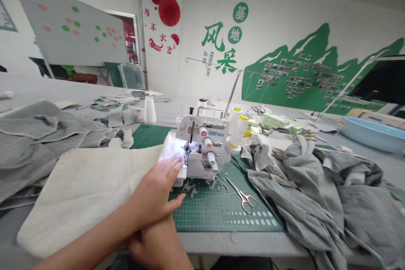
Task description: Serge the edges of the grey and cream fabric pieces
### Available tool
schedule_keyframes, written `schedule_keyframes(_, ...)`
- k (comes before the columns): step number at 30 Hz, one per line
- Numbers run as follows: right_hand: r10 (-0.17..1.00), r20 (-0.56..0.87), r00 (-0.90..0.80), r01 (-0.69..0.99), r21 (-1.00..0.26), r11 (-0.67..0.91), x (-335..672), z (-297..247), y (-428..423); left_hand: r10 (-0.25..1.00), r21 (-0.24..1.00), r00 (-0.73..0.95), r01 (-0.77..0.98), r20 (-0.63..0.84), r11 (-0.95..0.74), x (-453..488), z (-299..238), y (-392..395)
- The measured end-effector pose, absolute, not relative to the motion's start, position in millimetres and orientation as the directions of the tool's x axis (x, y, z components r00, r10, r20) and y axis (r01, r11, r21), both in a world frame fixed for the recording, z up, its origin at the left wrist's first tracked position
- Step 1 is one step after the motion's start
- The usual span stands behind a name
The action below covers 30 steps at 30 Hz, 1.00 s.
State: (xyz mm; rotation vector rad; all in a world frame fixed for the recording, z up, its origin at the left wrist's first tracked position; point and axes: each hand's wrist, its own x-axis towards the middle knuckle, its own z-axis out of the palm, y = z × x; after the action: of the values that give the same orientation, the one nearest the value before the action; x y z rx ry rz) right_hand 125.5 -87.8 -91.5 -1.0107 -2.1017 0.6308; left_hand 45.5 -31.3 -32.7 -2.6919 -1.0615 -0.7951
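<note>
My left hand [158, 183] lies flat on cream fabric [95, 177] at the front of a white overlock sewing machine [205, 143]. Its fingers are stretched out close to the lit presser foot, with the thumb apart. The cloth runs from the machine's bed down to the table's front left. My right hand [152, 240] is below, crossed under my left wrist; most of its fingers are hidden, so I cannot see whether it holds anything. Grey thread scraps [191, 189] lie before the machine, and scissors [243, 197] rest to its right.
A green cutting mat [202, 215] lies under the machine. Grey cloth heaps lie left [41, 135] and right [316, 181]. A white thread cone [149, 109] stands left behind the cloth, with yellow-topped cones [238, 130] by the machine. A blue basin [375, 135] sits far right.
</note>
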Motion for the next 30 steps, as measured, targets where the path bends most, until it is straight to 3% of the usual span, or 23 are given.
schedule_keyframes(8, 0.845, 0.460, -0.274, 0.259, -0.811, 0.525, 128.2, -94.6, -94.3, 0.631, 0.047, 0.597, 0.707, 0.496, -0.706, 49.9, -22.1, -34.2)
schedule_keyframes(17, 0.899, 0.437, 0.016, 0.177, -0.887, 0.427, 132.8, -123.0, -109.6, 0.633, 0.051, 0.612, 0.698, 0.474, -0.714, 47.8, -14.0, -41.2)
schedule_keyframes(25, 0.819, 0.539, 0.197, 0.297, -0.829, 0.474, 139.6, -143.7, -118.5, 0.606, -0.007, 0.600, 0.713, 0.523, -0.701, 59.4, -23.3, -45.4)
schedule_keyframes(30, 0.810, 0.516, 0.278, 0.351, -0.840, 0.414, 140.8, -149.5, -120.1, 0.592, -0.016, 0.599, 0.710, 0.539, -0.704, 59.2, -25.5, -44.1)
